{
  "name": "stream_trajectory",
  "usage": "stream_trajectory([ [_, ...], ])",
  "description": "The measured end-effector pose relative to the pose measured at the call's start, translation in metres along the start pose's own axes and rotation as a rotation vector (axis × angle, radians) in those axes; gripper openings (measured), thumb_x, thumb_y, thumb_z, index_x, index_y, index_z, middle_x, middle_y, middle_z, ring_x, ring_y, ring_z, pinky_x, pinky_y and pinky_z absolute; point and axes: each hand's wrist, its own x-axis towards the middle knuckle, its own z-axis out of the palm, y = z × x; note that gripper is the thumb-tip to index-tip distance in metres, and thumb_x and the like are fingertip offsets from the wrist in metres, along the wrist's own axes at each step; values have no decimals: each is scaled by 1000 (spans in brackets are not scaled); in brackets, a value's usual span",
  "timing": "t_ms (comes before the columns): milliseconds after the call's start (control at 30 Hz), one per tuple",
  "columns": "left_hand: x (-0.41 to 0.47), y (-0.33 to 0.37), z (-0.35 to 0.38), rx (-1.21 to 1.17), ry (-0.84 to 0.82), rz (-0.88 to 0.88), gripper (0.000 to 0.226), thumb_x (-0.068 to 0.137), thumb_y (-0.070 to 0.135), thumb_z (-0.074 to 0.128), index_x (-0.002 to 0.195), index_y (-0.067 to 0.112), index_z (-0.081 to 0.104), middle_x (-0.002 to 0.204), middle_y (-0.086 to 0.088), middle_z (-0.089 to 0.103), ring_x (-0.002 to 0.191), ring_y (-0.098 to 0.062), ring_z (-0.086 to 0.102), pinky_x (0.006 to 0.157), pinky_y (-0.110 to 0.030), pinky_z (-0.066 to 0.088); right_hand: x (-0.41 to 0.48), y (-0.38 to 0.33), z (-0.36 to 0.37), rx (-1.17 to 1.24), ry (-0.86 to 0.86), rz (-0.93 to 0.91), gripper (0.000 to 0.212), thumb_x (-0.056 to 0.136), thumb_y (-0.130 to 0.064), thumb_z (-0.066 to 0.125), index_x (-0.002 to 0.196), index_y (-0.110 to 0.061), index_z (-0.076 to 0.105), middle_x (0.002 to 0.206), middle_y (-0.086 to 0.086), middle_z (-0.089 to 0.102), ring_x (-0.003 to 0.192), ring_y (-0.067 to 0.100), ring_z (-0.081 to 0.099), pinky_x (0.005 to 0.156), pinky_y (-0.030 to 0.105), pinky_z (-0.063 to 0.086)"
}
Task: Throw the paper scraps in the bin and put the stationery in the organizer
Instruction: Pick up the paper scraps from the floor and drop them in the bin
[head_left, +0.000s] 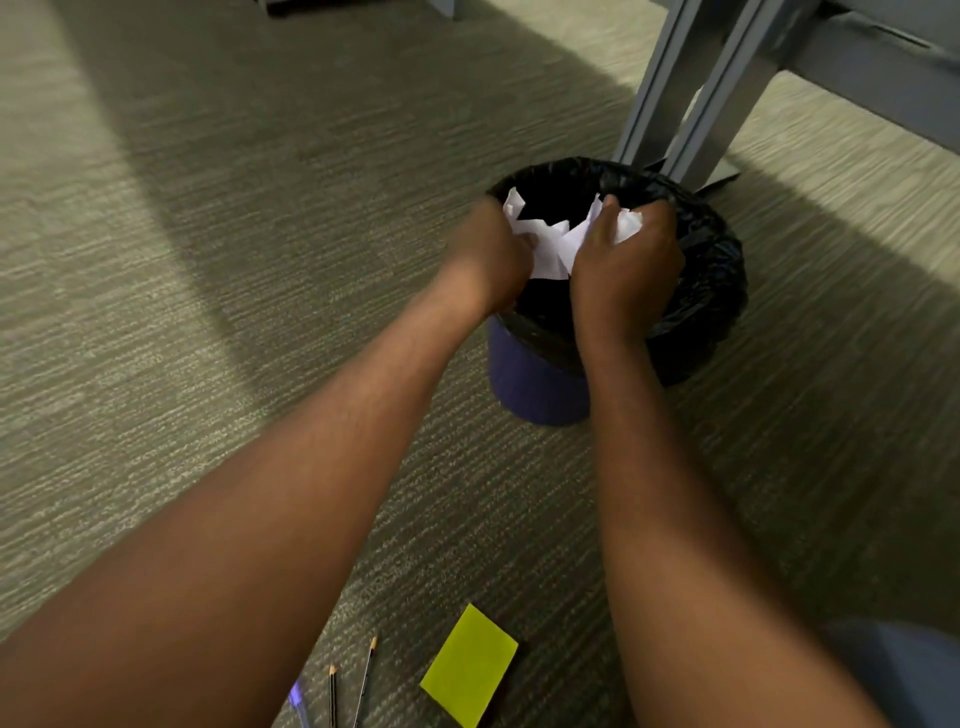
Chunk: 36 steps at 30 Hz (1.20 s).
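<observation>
1. The carpet (208, 260) spreads under everything, well below the fingers.
2. A grey desk leg (691, 88) stands just beyond the fingers, behind the bin.
3. The blue bin (535, 384), lined with a black bag (711, 270), sits directly under both hands.
4. The left hand (488, 254) and the right hand (628, 260) are over the bin's mouth, fingers curled tight on the white paper scraps (550, 244), which bunch between the two hands above the opening.
5. A yellow sticky-note pad (467, 667) lies on the carpet, well short of the fingers, between the forearms.
6. Two pencils (363, 680) and a blue pen (300, 701) lie left of the pad, well apart from the fingers.
</observation>
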Motion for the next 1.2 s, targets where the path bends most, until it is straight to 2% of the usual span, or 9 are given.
stream_trajectory([
  [100,2,6,8,-5,-11,14,43,90,17,59,125,0,42,126,-16,56,112,-29,57,90,-38,51,3,6,1,-17,-17,10,26,93,-33,55,100,-9,60,97,2,70,87,14,64,49,11,34],
  [267,7,13,20,-57,-41,20,54,85,16,65,126,-2,36,125,-14,53,114,-24,56,85,-32,50,9,17,5,-2,-58,69,31,92,-37,56,99,-7,58,89,-3,63,78,9,55,43,10,30],
  [433,8,14,31,-42,-108,-32,79,81,35,69,136,5,22,144,-18,33,128,-30,42,101,-40,46,14,31,14,82,-281,149,51,92,-45,52,118,-1,48,100,0,57,89,14,55,57,3,34],
  [500,8,15,32,-32,-147,-14,77,85,39,62,141,7,20,143,-19,34,126,-30,46,92,-33,49,13,35,17,79,-339,154,55,95,-47,43,127,-2,45,119,10,58,105,21,57,74,16,37],
  [567,6,15,31,34,-130,60,67,89,33,59,142,7,27,141,-15,40,124,-23,48,84,-22,43,11,36,19,69,-325,129,53,97,-46,39,126,-2,47,123,14,56,108,23,56,76,20,36],
  [667,1,13,21,64,-9,161,46,92,10,54,136,3,41,132,-11,52,110,-10,51,79,-13,40,5,29,20,103,-218,41,43,97,-40,43,113,-2,55,111,12,60,100,21,58,73,18,39],
  [767,-3,4,8,24,122,176,37,90,6,54,127,4,51,126,-10,57,112,-16,54,91,-25,47,-6,18,20,196,-115,-89,28,95,-31,49,97,-4,57,93,5,60,86,17,59,72,25,49],
  [967,-14,-27,-21,-31,302,103,21,89,14,60,109,11,60,80,12,55,70,1,53,55,-4,41,-39,-3,25,263,-127,-253,16,92,-21,53,92,-6,56,83,-3,55,72,16,57,61,22,47],
  [1200,-29,-50,-32,-4,286,77,20,88,22,63,107,16,59,99,0,63,87,-12,60,63,-16,43,-58,-1,29,254,-149,-260,16,91,-21,53,89,-5,56,81,2,58,69,20,56,60,38,51],
])
